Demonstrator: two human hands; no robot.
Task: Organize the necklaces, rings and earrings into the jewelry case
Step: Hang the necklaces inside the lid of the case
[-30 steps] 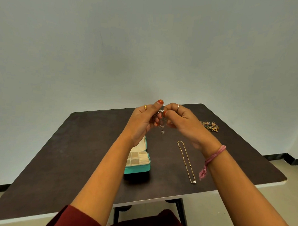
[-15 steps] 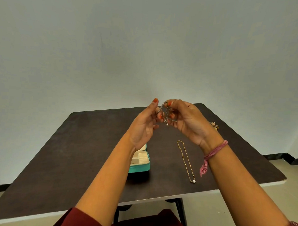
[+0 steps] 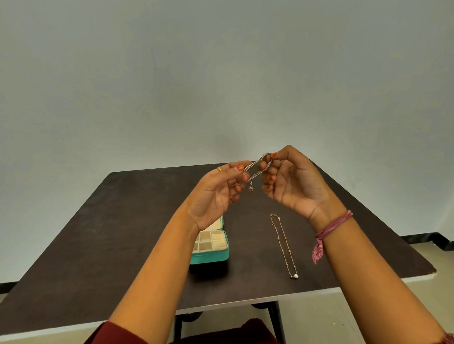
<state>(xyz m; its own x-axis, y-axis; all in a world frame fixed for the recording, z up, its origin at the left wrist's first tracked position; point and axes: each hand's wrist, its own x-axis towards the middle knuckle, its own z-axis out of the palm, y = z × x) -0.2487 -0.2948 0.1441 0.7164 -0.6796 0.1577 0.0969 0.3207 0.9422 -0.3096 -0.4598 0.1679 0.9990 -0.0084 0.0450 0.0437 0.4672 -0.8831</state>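
Both hands are raised above the dark table (image 3: 119,232), palms toward me. A silver necklace (image 3: 257,166) is folded between them. My left hand (image 3: 217,194) pinches one end of it and my right hand (image 3: 290,182) pinches the other, higher up. A small pendant (image 3: 250,188) dangles from the chain. Under my left wrist sits the teal jewelry case (image 3: 211,257), open, with cream compartments showing; my arm hides its left part. To the case's right, a gold necklace (image 3: 282,242) with a pearl lies stretched out on the table.
My right hand and arm cover the table's far right part. The near edge of the table runs below my forearms, with floor beyond it on the right. A plain wall stands behind.
Both hands have lifted and turned palm-up, and have drawn slightly apart. The silver necklace, bunched between the fingers before, is now pulled out into a short folded length.
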